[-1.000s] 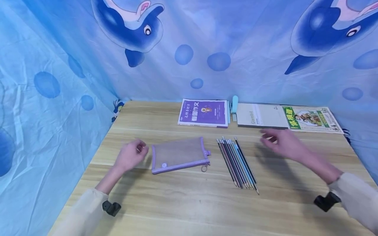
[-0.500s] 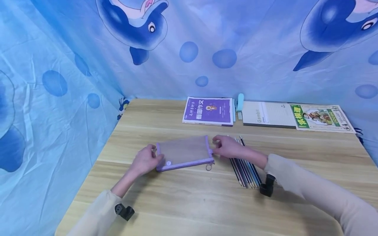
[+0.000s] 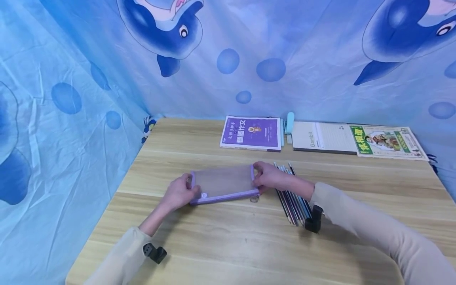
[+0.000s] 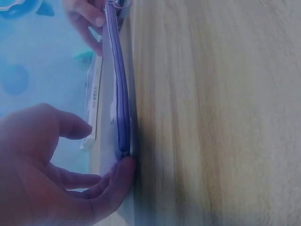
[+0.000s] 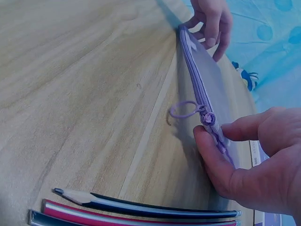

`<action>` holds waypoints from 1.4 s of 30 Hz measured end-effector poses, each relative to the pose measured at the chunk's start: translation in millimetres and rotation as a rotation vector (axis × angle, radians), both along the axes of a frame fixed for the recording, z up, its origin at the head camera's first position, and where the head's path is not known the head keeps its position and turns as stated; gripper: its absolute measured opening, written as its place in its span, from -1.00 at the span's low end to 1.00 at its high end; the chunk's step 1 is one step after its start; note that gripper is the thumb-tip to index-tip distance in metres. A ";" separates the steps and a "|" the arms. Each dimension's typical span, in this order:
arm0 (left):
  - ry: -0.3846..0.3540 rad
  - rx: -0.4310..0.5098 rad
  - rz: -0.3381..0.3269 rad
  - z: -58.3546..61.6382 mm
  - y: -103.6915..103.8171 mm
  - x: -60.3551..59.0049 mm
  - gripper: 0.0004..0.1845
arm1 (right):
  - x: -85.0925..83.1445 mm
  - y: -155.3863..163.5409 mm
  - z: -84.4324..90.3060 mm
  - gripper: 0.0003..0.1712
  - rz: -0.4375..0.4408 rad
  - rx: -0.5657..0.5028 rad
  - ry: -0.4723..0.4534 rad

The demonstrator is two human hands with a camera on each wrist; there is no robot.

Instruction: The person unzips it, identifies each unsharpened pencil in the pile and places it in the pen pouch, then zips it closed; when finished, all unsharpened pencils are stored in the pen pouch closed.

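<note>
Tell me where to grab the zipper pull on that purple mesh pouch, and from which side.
Pinch the small ring hanging from the zipper slider at the pouch's right end. Come from the near side: the ring dangles toward the person, clear of the right hand holding that end.

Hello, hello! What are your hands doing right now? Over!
Left hand holds pencil pouch left end. Right hand pinches its zipper end. Pouch zipped shut. Pencils lie beside, none blocking.

Sheer mesh pouch [image 3: 223, 182] with purple cloth edging, matt wood-grain table [image 3: 228, 237], glossy book covers [image 3: 251, 133]
</note>
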State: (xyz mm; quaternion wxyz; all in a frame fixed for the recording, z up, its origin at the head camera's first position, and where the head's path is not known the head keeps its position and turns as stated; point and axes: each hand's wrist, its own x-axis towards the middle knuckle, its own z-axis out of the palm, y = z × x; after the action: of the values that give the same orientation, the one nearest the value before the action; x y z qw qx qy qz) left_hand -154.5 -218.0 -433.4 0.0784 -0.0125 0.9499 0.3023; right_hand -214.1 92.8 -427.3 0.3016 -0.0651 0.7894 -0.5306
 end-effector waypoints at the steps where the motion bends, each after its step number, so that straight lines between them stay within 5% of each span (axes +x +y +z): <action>1: 0.003 -0.002 -0.003 0.0 -0.1 -0.2 -0.30 | -0.6 0.2 -0.7 -0.07 -0.004 -0.014 -0.020; 8: 0.005 0.008 -0.003 0.6 -1.6 -1.9 -0.33 | -4.5 1.8 -3.6 -0.04 -0.019 -0.059 -0.080; 11: 0.061 -0.031 -0.007 2.0 1.1 -1.3 -0.33 | -5.9 3.9 -3.2 -0.02 -0.018 -0.077 -0.109; 13: 0.212 -0.102 -0.022 1.4 7.7 4.1 -0.35 | -6.3 5.3 -2.2 -0.02 -0.023 -0.077 -0.130; 16: 0.573 -0.159 -0.074 -1.1 33.3 24.5 -0.43 | -6.9 6.7 -0.2 -0.02 -0.030 -0.074 -0.160; 19: 0.776 -0.074 -0.184 -7.0 73.5 49.0 -0.55 | -7.9 6.7 1.8 -0.02 -0.037 -0.086 -0.175; 21: 0.750 0.036 -0.257 -12.3 100.5 58.9 -0.56 | -8.7 6.7 2.5 -0.03 -0.044 -0.095 -0.175; 26: 0.628 0.123 -0.221 -27.1 141.9 59.9 -0.44 | -8.9 5.9 0.3 -0.04 -0.056 -0.119 -0.182; 35: 0.662 0.007 -0.138 -30.3 158.0 42.6 -0.32 | -8.3 5.2 -1.3 -0.06 -0.096 -0.141 -0.204; 42: 0.622 -0.105 -0.106 -25.6 158.9 36.2 -0.33 | -6.8 4.1 -0.8 -0.06 -0.111 -0.169 -0.231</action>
State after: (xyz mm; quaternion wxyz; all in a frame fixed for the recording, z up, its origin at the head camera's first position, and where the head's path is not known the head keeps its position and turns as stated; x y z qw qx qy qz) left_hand -118.3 -59.1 -459.0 -0.2009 0.1259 0.9419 0.2378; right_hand -220.9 97.0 -428.1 0.3543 0.0150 0.7044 -0.6148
